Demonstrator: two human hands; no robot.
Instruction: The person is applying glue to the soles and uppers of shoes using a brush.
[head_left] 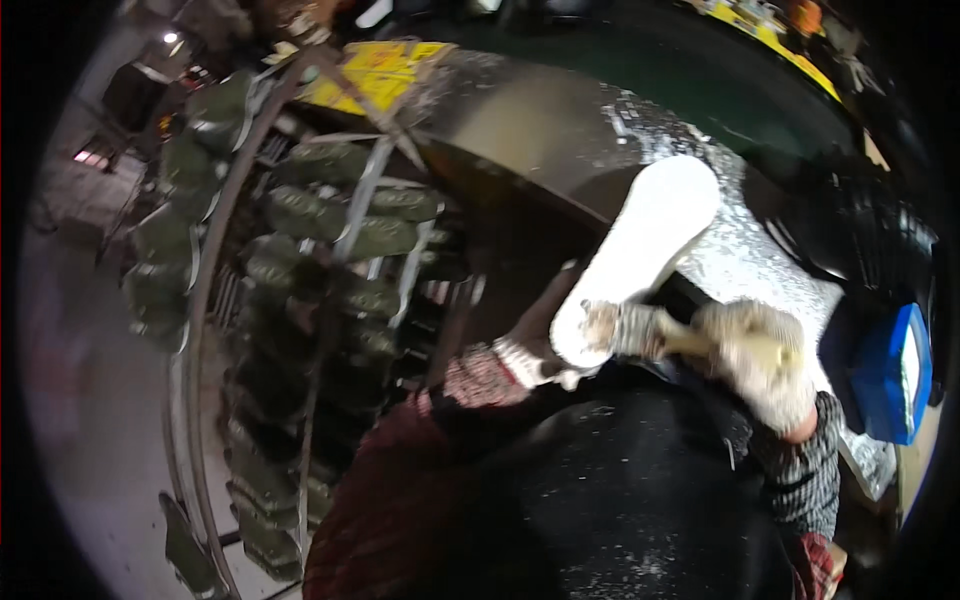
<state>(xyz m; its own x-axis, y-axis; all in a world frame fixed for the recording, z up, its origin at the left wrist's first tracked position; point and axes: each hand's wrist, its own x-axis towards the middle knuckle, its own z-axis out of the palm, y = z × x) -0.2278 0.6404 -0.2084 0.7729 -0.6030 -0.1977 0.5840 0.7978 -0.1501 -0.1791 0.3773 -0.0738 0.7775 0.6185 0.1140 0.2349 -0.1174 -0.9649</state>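
A white shoe sole (650, 235) slants up and to the right in front of me, its broad end farthest away. My left hand (527, 358), in a pale glove, grips its near end from the left and below; most of the fingers are hidden behind it. Wrapped round the pale handle of a flat brush (637, 330) is my gloved right hand (765, 360). The bristles touch the near end of the sole, where a brownish patch shows. Motion blurs the right hand slightly.
To the left stands a metal rack (210, 250) loaded with several dark green shoe-shaped pieces (305, 212). A worktable (730, 260) spattered with white lies beyond the sole. Near its right side is a blue container (900, 375). A yellow printed sheet (375, 75) lies at the far left.
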